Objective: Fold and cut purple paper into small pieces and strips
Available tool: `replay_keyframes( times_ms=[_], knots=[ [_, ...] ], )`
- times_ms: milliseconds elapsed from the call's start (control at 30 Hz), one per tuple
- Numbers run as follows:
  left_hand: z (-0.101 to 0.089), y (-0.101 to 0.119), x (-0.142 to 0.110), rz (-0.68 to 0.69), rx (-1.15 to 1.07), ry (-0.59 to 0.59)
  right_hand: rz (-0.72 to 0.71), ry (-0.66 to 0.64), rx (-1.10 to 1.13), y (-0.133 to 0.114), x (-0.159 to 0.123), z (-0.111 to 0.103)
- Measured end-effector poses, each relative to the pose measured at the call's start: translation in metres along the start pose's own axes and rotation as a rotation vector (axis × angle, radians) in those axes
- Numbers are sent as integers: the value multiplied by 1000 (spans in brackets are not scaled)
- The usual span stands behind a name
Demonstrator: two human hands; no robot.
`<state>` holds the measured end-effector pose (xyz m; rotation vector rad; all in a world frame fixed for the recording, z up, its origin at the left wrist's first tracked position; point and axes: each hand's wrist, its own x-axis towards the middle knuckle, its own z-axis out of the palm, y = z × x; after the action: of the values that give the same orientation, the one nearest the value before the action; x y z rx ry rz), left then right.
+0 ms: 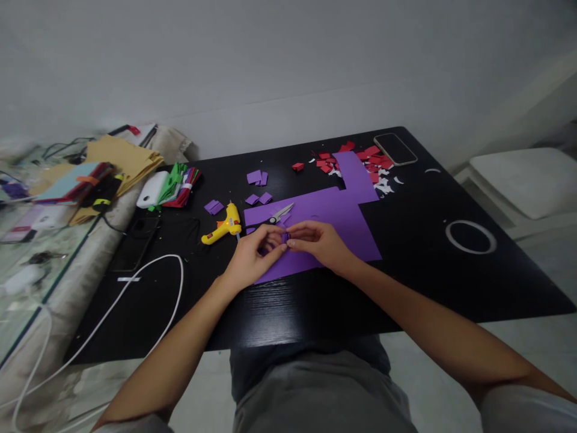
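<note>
Between my fingertips is a small stack of purple pieces (285, 238), pinched from both sides. My left hand (255, 252) curls around its left edge, while my right hand (320, 243) grips it with thumb and fingers from the right. Beneath both hands lies a large purple sheet (342, 225). Scissors (282, 213) rest on that sheet just beyond my fingers, their handles partly hidden by my left hand. A yellow glue gun (225, 224) lies to the left. Small cut purple squares (258, 177) sit in groups behind it.
Red paper pieces (376, 159) and white scraps (383, 183) are piled at the back right near a phone (395, 149). A tape ring (471, 237) lies on the right. Green and red folded strips (178, 186) and a white cable (180, 282) occupy the left.
</note>
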<state>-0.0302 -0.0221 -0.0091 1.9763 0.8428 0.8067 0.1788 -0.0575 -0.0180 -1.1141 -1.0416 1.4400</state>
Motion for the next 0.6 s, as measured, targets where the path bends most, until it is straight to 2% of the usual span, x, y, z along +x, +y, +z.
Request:
replay_keyframes(
  times_ms=[167, 333, 600],
  knots=[
    [2, -1, 0, -41, -59, -5, -13, -9, -20, 2, 1, 1],
    [3, 0, 0, -67, -76, 18, -90, 11, -96, 4, 0, 3],
    [5, 4, -1, -27, 109, 62, -222, 108, -308, 10, -2, 4]
  ],
)
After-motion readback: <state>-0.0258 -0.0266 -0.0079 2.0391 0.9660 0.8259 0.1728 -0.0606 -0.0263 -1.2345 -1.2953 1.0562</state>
